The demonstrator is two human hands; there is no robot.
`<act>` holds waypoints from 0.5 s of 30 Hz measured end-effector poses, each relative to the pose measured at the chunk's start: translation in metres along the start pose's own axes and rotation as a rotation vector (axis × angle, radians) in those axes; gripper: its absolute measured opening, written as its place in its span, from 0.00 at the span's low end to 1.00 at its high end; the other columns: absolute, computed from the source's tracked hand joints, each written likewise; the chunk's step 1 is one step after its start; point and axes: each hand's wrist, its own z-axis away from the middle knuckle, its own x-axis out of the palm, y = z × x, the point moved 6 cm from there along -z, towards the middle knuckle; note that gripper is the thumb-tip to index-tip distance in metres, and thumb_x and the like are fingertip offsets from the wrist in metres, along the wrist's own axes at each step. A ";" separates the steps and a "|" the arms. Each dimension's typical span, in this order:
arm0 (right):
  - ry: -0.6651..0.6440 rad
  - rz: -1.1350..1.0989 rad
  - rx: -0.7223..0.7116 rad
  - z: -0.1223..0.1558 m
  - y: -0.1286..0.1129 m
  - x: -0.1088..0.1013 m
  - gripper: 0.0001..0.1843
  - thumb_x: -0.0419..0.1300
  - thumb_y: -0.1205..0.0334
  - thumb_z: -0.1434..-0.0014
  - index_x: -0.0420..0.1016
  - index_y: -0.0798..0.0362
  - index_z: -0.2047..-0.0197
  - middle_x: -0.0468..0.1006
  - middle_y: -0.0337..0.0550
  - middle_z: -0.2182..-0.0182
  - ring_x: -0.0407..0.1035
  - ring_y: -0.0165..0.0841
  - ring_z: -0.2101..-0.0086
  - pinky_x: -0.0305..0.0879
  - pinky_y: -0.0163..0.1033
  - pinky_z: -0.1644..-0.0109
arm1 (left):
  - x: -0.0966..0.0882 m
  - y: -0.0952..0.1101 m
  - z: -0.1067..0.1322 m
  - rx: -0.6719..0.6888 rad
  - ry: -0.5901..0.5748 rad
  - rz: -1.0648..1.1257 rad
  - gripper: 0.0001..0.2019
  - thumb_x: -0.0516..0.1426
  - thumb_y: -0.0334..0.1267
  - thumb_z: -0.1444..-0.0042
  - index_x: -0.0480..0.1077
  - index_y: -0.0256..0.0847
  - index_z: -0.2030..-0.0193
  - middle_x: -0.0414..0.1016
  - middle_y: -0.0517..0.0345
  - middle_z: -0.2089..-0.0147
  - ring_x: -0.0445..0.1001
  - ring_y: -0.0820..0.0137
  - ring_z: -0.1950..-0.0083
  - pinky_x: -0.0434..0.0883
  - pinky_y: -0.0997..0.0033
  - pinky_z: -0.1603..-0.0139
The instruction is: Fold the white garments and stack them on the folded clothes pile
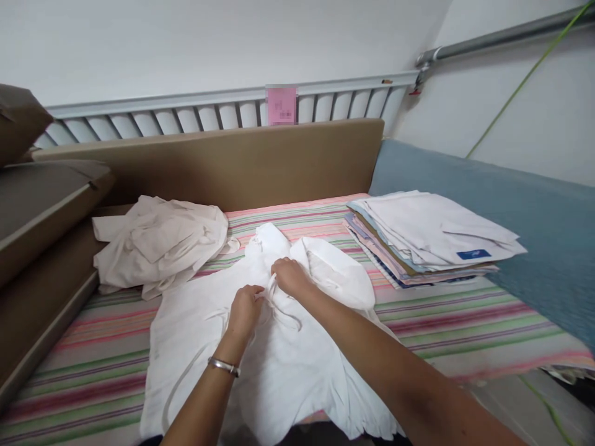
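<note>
A white cloth garment (199, 328) with thin fabric ties is spread over the striped cover in front of me. My left hand (244, 311), with a silver bracelet on its wrist, pinches a white tie near the garment's middle. Slightly farther off and to the right, my right hand (290, 276) has its fingers closed on a tie too. Between the two hands the loose tie (286, 317) curls over the cloth. The garment's upper part lies bunched beyond my hands, and my forearms cover some of its lower right side.
A crumpled off-white cloth (162, 241) lies at the back left, beside stacked brown boxes (51, 192). Folded clothes (432, 229) are piled on the right. Behind stand a brown board (260, 161) and a white radiator (176, 118); a blue panel (465, 186) borders the right side.
</note>
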 end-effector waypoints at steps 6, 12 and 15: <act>0.213 -0.203 0.122 0.030 0.014 -0.018 0.21 0.49 0.72 0.46 0.68 0.50 0.50 0.71 0.42 0.53 0.64 0.31 0.55 0.56 0.33 0.55 | -0.007 -0.003 0.051 0.175 0.054 -0.200 0.08 0.53 0.36 0.47 0.71 0.39 0.62 0.72 0.53 0.61 0.67 0.63 0.58 0.63 0.63 0.54; 0.074 -0.188 0.346 0.067 -0.013 0.020 0.12 0.56 0.52 0.46 0.76 0.49 0.67 0.76 0.42 0.65 0.68 0.33 0.65 0.56 0.36 0.63 | -0.004 0.001 0.080 0.193 0.060 -0.380 0.10 0.49 0.34 0.44 0.72 0.42 0.66 0.71 0.54 0.64 0.66 0.65 0.60 0.60 0.64 0.59; 0.045 -0.113 0.365 0.067 -0.026 0.033 0.12 0.57 0.52 0.46 0.76 0.51 0.69 0.76 0.44 0.67 0.69 0.34 0.64 0.55 0.37 0.63 | -0.008 0.009 0.082 0.217 0.091 -0.408 0.12 0.47 0.33 0.42 0.72 0.42 0.68 0.70 0.55 0.65 0.65 0.66 0.60 0.58 0.65 0.60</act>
